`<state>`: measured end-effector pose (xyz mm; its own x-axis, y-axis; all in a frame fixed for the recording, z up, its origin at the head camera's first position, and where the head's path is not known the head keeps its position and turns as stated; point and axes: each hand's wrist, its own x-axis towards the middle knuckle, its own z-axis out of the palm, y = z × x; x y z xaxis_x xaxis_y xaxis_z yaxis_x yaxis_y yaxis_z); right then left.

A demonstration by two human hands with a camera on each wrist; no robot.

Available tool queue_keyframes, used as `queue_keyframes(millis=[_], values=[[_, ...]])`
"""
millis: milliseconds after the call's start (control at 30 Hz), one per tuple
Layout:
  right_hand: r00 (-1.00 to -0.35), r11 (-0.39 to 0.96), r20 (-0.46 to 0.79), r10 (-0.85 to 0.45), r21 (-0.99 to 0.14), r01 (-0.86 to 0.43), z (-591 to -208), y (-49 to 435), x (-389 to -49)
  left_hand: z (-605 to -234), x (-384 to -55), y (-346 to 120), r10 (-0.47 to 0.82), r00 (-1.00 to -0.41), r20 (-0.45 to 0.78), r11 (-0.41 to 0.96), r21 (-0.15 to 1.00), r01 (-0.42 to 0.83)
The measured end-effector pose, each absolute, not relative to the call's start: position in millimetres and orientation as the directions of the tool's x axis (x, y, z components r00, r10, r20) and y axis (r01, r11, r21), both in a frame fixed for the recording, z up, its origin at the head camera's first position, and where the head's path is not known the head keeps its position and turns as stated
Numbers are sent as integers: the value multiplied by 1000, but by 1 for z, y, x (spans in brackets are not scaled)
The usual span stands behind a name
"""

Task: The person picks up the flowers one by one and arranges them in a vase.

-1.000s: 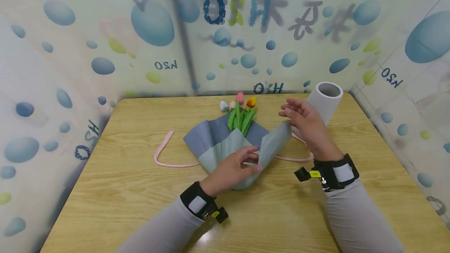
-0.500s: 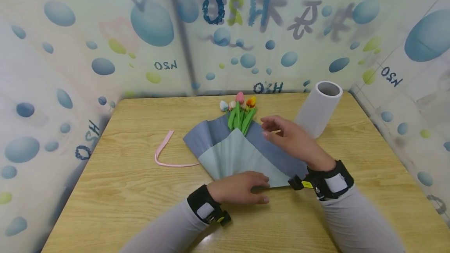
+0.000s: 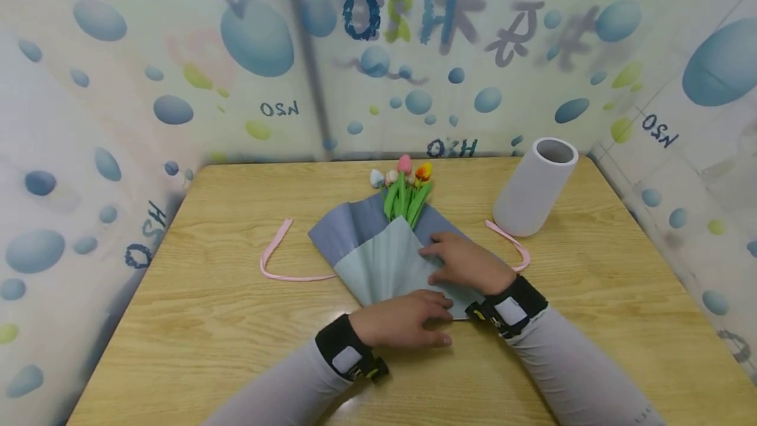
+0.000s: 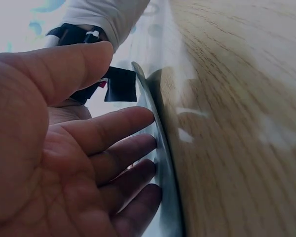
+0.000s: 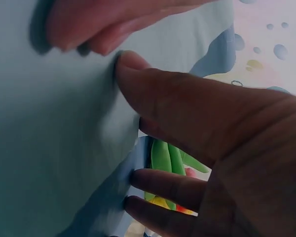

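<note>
A small bunch of tulips [image 3: 404, 192] in pink, white and orange-yellow lies on the table in two-tone wrapping paper [image 3: 369, 255], slate blue with a pale blue-green front. My left hand [image 3: 405, 321] rests at the paper's near edge. In the left wrist view its straight fingertips [image 4: 147, 143] meet the pale sheet, thumb held apart. My right hand [image 3: 470, 261] lies over the paper's right side with fingers spread. The right wrist view shows its thumb [image 5: 153, 89] and fingertips touching the paper, with green leaves [image 5: 163, 158] beyond. Neither hand grips anything.
A pink ribbon [image 3: 290, 278] runs under the paper, one end curling left and the other right. A white vase [image 3: 535, 189] stands at the back right of the wooden table [image 3: 195, 321]. A patterned curtain [image 3: 378, 84] surrounds the table behind.
The right-hand flap of paper, lifted and folded a second ago, now lies spread flat. My right hand has come down and left onto it. My left hand has let go and lowered slightly.
</note>
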<state>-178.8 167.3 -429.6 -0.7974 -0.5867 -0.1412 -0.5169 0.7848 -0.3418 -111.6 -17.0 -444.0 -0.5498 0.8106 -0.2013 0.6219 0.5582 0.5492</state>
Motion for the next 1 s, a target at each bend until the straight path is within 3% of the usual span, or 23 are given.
queue_keyframes(millis=[233, 433, 667, 1000], values=[[-796, 789, -124, -593, -286, -543, -428, 165, -178, -442, -110, -26, 814, -561, -150, 554, 487, 675], [-791, 782, -121, -600, -297, -547, -428, 164, -178, -438, -108, -43, 810, -584, -46, 572, 278, 771], [-790, 784, -122, -601, -283, -553, -430, 167, -180, -434, -105, -69, 789, -613, 43, 609, 73, 789], [-805, 803, -138, -576, -278, -527, -433, 169, -180, -433, -102, -83, 823, -559, 97, 566, -210, 797]])
